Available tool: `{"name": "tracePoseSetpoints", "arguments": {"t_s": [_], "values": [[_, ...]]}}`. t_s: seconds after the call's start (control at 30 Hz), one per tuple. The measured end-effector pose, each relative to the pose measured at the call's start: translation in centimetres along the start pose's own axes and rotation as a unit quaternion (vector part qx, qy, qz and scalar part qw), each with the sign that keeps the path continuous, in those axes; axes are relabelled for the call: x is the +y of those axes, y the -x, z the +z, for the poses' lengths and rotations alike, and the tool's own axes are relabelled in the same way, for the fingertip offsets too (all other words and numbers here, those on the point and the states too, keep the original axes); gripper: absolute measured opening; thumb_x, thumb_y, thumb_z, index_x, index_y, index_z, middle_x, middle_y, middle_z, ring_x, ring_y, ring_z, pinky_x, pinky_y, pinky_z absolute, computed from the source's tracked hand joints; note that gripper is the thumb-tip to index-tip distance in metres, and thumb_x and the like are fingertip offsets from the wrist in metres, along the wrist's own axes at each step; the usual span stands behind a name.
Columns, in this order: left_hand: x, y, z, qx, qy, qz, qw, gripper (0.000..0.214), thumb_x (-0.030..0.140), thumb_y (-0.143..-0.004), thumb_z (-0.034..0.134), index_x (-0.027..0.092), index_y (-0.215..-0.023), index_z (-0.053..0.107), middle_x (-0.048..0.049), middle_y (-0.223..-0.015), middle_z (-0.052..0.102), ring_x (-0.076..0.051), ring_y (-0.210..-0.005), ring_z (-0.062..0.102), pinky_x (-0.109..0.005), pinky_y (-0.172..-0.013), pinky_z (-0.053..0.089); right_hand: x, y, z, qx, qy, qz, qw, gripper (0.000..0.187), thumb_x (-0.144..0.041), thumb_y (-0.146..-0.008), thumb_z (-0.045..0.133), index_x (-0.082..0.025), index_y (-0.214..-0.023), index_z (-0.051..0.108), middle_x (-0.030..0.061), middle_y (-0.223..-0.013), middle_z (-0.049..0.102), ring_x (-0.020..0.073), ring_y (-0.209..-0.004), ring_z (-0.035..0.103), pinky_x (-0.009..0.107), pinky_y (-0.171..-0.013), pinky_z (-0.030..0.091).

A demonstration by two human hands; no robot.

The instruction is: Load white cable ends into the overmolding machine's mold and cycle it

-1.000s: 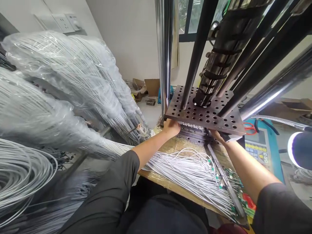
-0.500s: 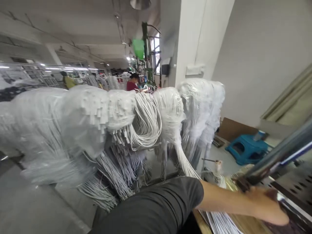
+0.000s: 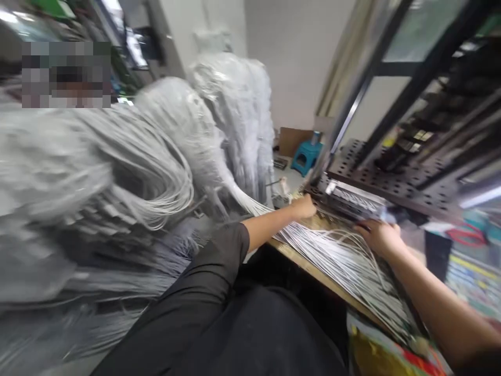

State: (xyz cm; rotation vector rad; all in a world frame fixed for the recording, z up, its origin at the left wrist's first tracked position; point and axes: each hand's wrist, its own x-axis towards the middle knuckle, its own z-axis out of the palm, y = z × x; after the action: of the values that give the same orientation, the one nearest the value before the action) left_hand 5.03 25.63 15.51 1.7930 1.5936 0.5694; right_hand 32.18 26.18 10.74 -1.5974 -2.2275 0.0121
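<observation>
My left hand is curled closed beside the left end of a metal mold bar with a row of slots. What its fingers hold is hidden. My right hand, also curled, is at the right end of that bar; something dark shows at its fingertips, too blurred to name. Below and between both hands, a bundle of thin white cables fans over a wooden bench edge. It runs left to a plastic-wrapped cable bundle.
More wrapped cable bundles hang at the left and back. A machine with a perforated metal plate stands at the right. A blue stool is on the floor behind. Printed bags lie at the lower right.
The view has swung right and down toward the bench and machine. My right hand has come into view, and my left hand is now at the mold bar's left end.
</observation>
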Motion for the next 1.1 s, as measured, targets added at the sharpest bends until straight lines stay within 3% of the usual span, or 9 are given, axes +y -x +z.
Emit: {"name": "tracePoseSetpoints", "arguments": {"t_s": [0.1, 0.3, 0.4, 0.5, 0.6, 0.7, 0.8, 0.9, 1.1], "values": [[-0.2, -2.4, 1.7, -0.05, -0.039, -0.036, 0.997, 0.041, 0.043, -0.102, 0.069, 0.017, -0.133, 0.067, -0.0122, -0.138, 0.069, -0.029, -0.127, 0.067, -0.054, -0.111, 0.055, 1.8, 3.6, 0.0, -0.045, 0.018, 0.049, 0.998, 0.041, -0.059, -0.096, 0.068, -0.021, -0.095, 0.08, 0.0108, -0.106, 0.08, 0.0284, -0.108, 0.071, 0.054, -0.104, 0.051], [-1.2, -2.8, 1.8, -0.007, -0.077, -0.016, 0.997, 0.037, 0.025, -0.099, 0.065, 0.006, -0.131, 0.067, -0.0284, -0.134, 0.071, -0.041, -0.134, 0.063, -0.054, -0.111, 0.051, 1.1, 1.1, -0.4, -0.049, -0.021, 0.049, 0.997, 0.036, -0.056, -0.09, 0.068, -0.024, -0.085, 0.085, 0.0115, -0.108, 0.082, 0.0286, -0.106, 0.071, 0.046, -0.098, 0.054], [-1.3, -0.9, 2.8, 0.034, -0.075, 0.086, 0.993, 0.044, 0.021, -0.1, 0.06, 0.011, -0.143, 0.064, -0.0241, -0.155, 0.059, -0.038, -0.15, 0.049, -0.055, -0.126, 0.038, 2.3, 3.8, -3.3, -0.038, -0.051, 0.081, 0.995, 0.033, -0.05, -0.091, 0.066, -0.024, -0.095, 0.085, 0.009, -0.11, 0.081, 0.0232, -0.095, 0.073, 0.038, -0.09, 0.058], [-0.4, 0.7, 5.0, -0.012, -0.057, 0.22, 0.974, 0.036, 0.021, -0.101, 0.059, 0.017, -0.134, 0.073, -0.0148, -0.147, 0.067, -0.029, -0.142, 0.058, -0.045, -0.127, 0.041, 3.2, 10.6, -6.9, -0.023, -0.057, 0.139, 0.988, 0.042, -0.053, -0.092, 0.062, -0.021, -0.111, 0.083, 0.0102, -0.107, 0.08, 0.024, -0.085, 0.073, 0.04, -0.082, 0.059], [1.8, 0.8, 7.9, -0.106, -0.045, 0.393, 0.912, 0.028, 0.017, -0.1, 0.059, 0.019, -0.119, 0.08, -0.0101, -0.124, 0.077, -0.024, -0.121, 0.069, -0.04, -0.115, 0.053, 1.8, 18.1, -8.8, -0.033, -0.054, 0.187, 0.98, 0.047, -0.058, -0.09, 0.065, -0.022, -0.115, 0.081, 0.0083, -0.089, 0.079, 0.0257, -0.075, 0.072, 0.04, -0.071, 0.057], [4.5, -1.0, 10.8, -0.163, -0.089, 0.49, 0.852, 0.029, 0.015, -0.101, 0.057, 0.018, -0.115, 0.082, -0.0118, -0.124, 0.077, -0.026, -0.118, 0.068, -0.045, -0.111, 0.055, -1.1, 22.4, -8.2, -0.048, -0.027, 0.209, 0.976, 0.046, -0.056, -0.09, 0.067, -0.022, -0.118, 0.079, 0.0096, -0.101, 0.081, 0.0288, -0.085, 0.074, 0.041, -0.076, 0.057], [7.0, -3.6, 12.9, -0.231, -0.143, 0.478, 0.836, 0.028, 0.013, -0.096, 0.063, 0.018, -0.116, 0.083, -0.0115, -0.13, 0.075, -0.027, -0.123, 0.066, -0.047, -0.116, 0.052, -3.6, 23.0, -6.6, -0.052, 0.055, 0.234, 0.969, 0.048, -0.054, -0.092, 0.066, -0.019, -0.125, 0.074, 0.0138, -0.118, 0.079, 0.0335, -0.105, 0.075, 0.042, -0.085, 0.057], [8.7, -5.6, 13.9, -0.296, -0.157, 0.479, 0.812, 0.033, 0.013, -0.084, 0.078, 0.019, -0.116, 0.084, -0.011, -0.129, 0.075, -0.027, -0.123, 0.068, -0.041, -0.117, 0.051, -4.8, 22.0, -6.1, -0.071, 0.115, 0.264, 0.955, 0.047, -0.054, -0.095, 0.065, -0.018, -0.125, 0.071, 0.0139, -0.116, 0.078, 0.0337, -0.108, 0.074, 0.041, -0.081, 0.055], [9.9, -7.0, 14.4, -0.379, -0.129, 0.444, 0.801, 0.033, 0.03, -0.084, 0.085, 0.017, -0.114, 0.085, -0.0087, -0.117, 0.079, -0.021, -0.103, 0.073, -0.03, -0.094, 0.058, -4.9, 21.6, -6.8, -0.102, 0.097, 0.275, 0.951, 0.032, -0.044, -0.098, 0.064, -0.018, -0.115, 0.072, 0.0138, -0.112, 0.079, 0.0327, -0.107, 0.074, 0.04, -0.084, 0.053]]}}
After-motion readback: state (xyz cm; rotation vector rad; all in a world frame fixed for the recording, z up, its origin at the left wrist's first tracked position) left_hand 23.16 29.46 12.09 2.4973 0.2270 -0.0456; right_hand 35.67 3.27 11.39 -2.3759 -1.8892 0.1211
